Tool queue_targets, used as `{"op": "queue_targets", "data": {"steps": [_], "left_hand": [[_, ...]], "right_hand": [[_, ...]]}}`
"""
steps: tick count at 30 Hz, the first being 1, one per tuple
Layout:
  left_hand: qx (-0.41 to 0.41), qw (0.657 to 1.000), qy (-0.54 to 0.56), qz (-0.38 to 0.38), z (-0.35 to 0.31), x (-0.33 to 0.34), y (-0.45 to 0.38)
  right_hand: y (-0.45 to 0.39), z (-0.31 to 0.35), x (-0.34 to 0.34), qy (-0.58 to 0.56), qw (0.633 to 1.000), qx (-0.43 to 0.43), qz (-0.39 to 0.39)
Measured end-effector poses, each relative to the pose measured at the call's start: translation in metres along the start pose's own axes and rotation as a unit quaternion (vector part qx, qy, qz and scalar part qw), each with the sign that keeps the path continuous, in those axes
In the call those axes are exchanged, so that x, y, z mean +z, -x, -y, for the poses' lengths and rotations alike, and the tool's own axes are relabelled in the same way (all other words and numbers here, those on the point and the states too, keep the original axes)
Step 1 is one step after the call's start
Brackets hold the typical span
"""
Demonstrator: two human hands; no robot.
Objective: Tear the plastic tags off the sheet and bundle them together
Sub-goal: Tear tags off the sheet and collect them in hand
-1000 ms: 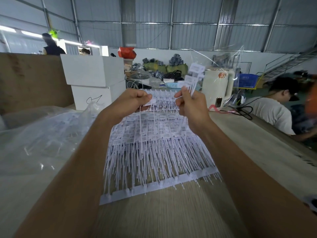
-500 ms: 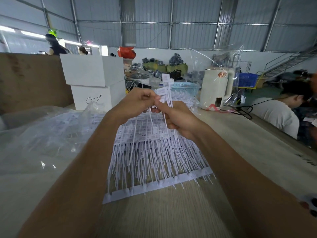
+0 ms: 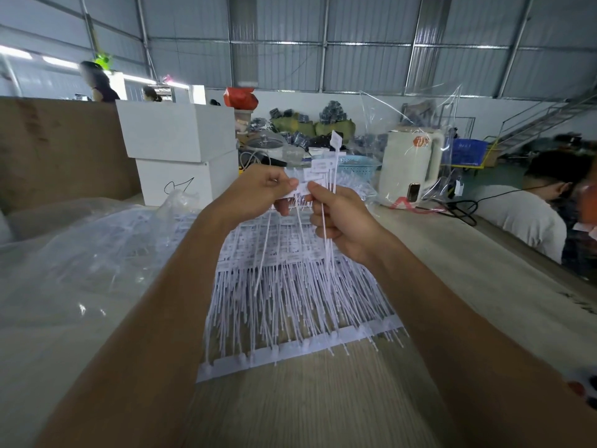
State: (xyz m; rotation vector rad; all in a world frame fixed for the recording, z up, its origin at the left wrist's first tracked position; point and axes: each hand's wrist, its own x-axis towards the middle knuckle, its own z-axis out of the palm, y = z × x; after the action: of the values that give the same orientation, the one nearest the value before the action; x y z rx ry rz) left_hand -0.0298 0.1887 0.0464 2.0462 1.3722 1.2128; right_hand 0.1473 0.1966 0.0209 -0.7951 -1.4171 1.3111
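You're working in even, fairly bright daylight that comes mostly from the glowing strip of windows [image 3: 61,64] high on the left wall, so the wooden table [image 3: 323,399] carries only soft, faint shadows under your forearms. The clear plastic sheeting [image 3: 80,260] on your left throws small specks of glare. Your wide-angle lens bows the roof beams and stretches your arms toward the lower corners, and the far background and the seated person [image 3: 529,208] at your right edge look soft and slightly blurred.
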Motion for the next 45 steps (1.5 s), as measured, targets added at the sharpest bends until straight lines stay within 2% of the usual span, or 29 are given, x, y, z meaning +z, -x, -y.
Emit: {"op": "queue_targets", "data": {"steps": [3,6,8,13,17,22,25,26,29,31,33,36,39,41,45], "left_hand": [[-0.007,1.000,-0.014,-0.001,-0.002,0.000,0.000],[-0.016,1.000,0.026,0.004,0.000,-0.005,0.000],[-0.022,0.997,0.069,0.003,0.002,-0.008,0.000],[-0.042,0.980,0.196,0.017,0.005,-0.008,-0.004],[-0.068,0.970,0.228,0.041,0.003,-0.008,-0.002],[-0.088,0.966,0.234,0.063,-0.005,-0.008,0.002],[-0.093,0.961,0.241,0.101,-0.006,-0.009,0.005],[-0.084,0.963,0.227,0.121,-0.006,-0.008,0.006],[-0.065,0.972,0.155,0.166,-0.004,-0.007,0.006],[-0.067,0.981,0.121,0.136,-0.002,-0.008,0.003],[-0.057,0.990,0.088,0.098,-0.001,-0.007,0.001],[-0.052,0.991,0.082,0.093,0.002,-0.004,0.000],[-0.058,0.991,0.083,0.091,0.004,-0.004,0.001],[-0.059,0.991,0.081,0.087,0.004,-0.004,0.001],[-0.063,0.991,0.089,0.080,0.002,-0.002,0.002]], "right_hand": [[0.000,-0.001,0.000,0.034,0.999,-0.015,-0.006],[0.000,-0.002,0.000,0.123,0.990,-0.063,-0.013],[0.001,-0.002,0.000,0.186,0.976,-0.117,-0.008],[0.004,-0.002,0.002,0.257,0.941,-0.219,0.003],[0.005,-0.003,0.004,0.309,0.910,-0.275,0.000],[0.002,-0.005,0.001,0.375,0.886,-0.271,-0.023],[0.003,0.002,-0.006,0.475,0.829,-0.293,-0.035],[0.001,0.005,-0.010,0.485,0.824,-0.289,-0.054],[-0.003,0.020,-0.033,0.337,0.893,-0.237,-0.178],[-0.002,0.027,-0.054,0.205,0.929,-0.206,-0.228],[-0.001,0.030,-0.062,0.112,0.951,-0.172,-0.231],[-0.002,0.026,-0.053,0.037,0.970,-0.130,-0.203],[-0.003,0.022,-0.043,0.027,0.977,-0.110,-0.179],[-0.003,0.019,-0.042,0.068,0.973,-0.102,-0.196],[-0.004,0.020,-0.038,0.076,0.972,-0.095,-0.202]]}}
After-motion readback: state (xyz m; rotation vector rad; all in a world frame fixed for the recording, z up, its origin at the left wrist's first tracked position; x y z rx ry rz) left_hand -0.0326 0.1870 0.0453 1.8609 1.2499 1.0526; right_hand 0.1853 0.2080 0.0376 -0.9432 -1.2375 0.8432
